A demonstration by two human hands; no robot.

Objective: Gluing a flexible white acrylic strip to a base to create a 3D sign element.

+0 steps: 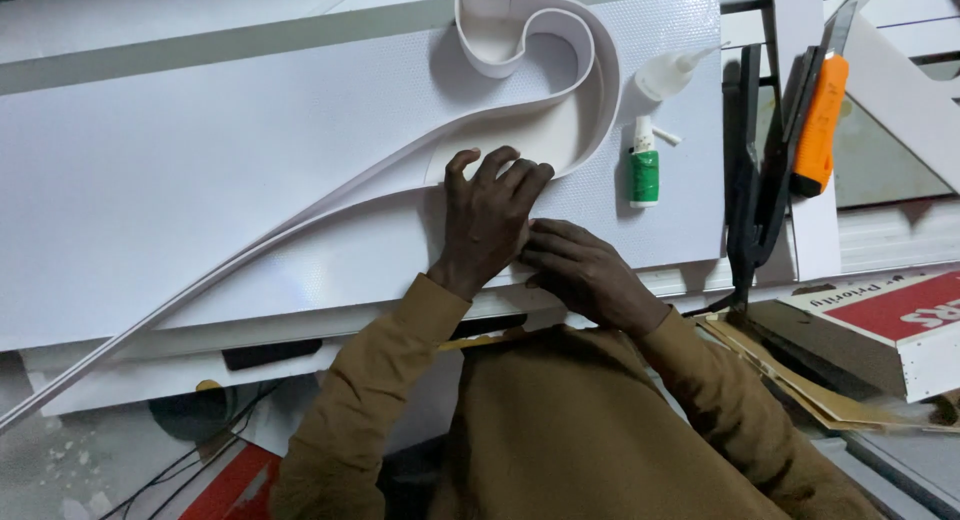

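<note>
Nearest to the chest, right hand (590,275) low on the white sheet (200,180), fingers curled and pinched narrow at the sheet's near edge, just under the other hand; whether anything is caught in the pinch cannot be told.

Just beyond, left hand (492,215) spread flat and wide, palm down, fingertips pressing onto the flat white cut-out (530,145) where the white strip (330,195) runs along its near edge. Nothing gripped there, only held down.

Looks like the edging step: strip stood on edge and bent round the cut-out's outline, hands pinning it near the start of the long straight run. Next move likely calls for steady pressure while the seam gets fixed, keeping the strip upright against the edge.

From the left hand, strip sweeping away left and toward the near corner as a loose tail, and right and far into the curl (520,40).

Right of that hand, small green glue bottle (644,170) lying on the sheet, clear squeeze bottle (668,75) beyond it.

Farther right, off the sheet, orange-handled cutter (818,125).
</note>
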